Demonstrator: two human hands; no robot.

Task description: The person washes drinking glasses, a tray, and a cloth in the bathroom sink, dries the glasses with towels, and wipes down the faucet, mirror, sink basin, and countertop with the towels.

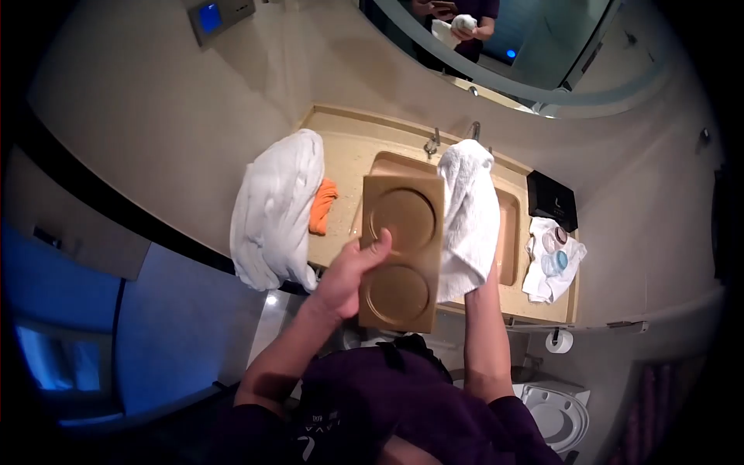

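Note:
Held over the sink is a brown rectangular tray (399, 252) with two round recesses. My left hand (345, 280) grips its left edge, the thumb lying on top. A white towel (467, 225) drapes over my right hand, just right of the tray; the fingers are hidden under the cloth and only the wrist and forearm show. Behind the tray lies the sink basin (508, 240), partly covered by tray and towel.
A bundled white cloth (277, 209) and an orange cloth (322, 206) lie left on the counter (349, 143). At right are a black box (552, 201) and two glasses (555, 263) on a white towel (542, 291). The faucet (475, 130) stands behind; a toilet (556, 418) is lower right.

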